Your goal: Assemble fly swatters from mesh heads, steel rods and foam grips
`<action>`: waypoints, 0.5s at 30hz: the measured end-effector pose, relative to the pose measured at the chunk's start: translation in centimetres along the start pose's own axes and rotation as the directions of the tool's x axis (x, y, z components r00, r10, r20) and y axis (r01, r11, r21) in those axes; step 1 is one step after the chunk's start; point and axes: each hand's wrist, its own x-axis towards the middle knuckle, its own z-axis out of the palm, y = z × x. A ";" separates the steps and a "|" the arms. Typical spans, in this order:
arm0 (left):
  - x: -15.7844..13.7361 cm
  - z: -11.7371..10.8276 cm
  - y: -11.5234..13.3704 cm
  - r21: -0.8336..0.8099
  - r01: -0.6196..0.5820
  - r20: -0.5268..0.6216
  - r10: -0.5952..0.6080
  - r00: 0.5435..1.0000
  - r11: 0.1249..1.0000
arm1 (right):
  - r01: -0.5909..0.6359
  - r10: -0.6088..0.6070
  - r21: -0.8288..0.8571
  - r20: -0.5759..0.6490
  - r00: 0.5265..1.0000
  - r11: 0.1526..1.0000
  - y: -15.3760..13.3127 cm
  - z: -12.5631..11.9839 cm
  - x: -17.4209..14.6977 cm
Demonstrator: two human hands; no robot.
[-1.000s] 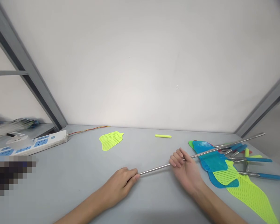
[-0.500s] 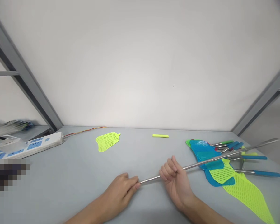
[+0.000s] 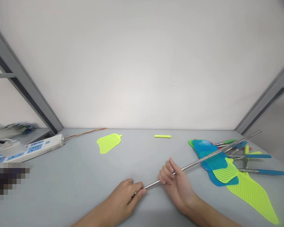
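A thin silver telescopic metal rod (image 3: 196, 162) slants up to the right between my hands, above the grey tabletop. My left hand (image 3: 130, 195) is closed on its lower end, thumb and forefinger pinching it. My right hand (image 3: 175, 183) wraps its fingers round the rod further along. The rod's far end reaches over a pile of fly swatters. A loose yellow-green swatter head (image 3: 109, 142), perforated and without a rod, lies at the back left. Near the wall rests a short yellow-green handle (image 3: 162, 136).
On the right, the pile holds blue swatter heads (image 3: 207, 154), yellow-green swatter heads (image 3: 253, 195) and several handles, one a blue handle (image 3: 272, 172). At left lies a white power strip (image 3: 44, 145) with a thin cable. A white wall (image 3: 146, 69) stands behind the grey table (image 3: 68, 176).
The rod's far end has drawn back to the left and reaches less far past the pile. My left hand has shifted slightly right; both hands keep their hold.
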 end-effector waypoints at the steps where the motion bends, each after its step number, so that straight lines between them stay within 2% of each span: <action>1: 0.0 -0.1 -0.1 -0.015 -0.002 0.000 0.002 1.000 1.000 | -0.004 0.005 -0.013 0.008 1.000 1.000 -0.1 0.1 0.0; 8: 0.3 -0.9 -0.7 -0.057 -0.004 -0.025 0.002 1.000 0.998 | -0.010 0.011 -0.036 0.038 0.999 0.999 -1.0 0.4 -0.1; 15: 0.4 -1.7 -0.9 -0.097 0.018 -0.042 -0.022 0.999 0.995 | 0.066 -0.065 -0.051 0.007 0.998 0.997 -2.6 0.2 0.2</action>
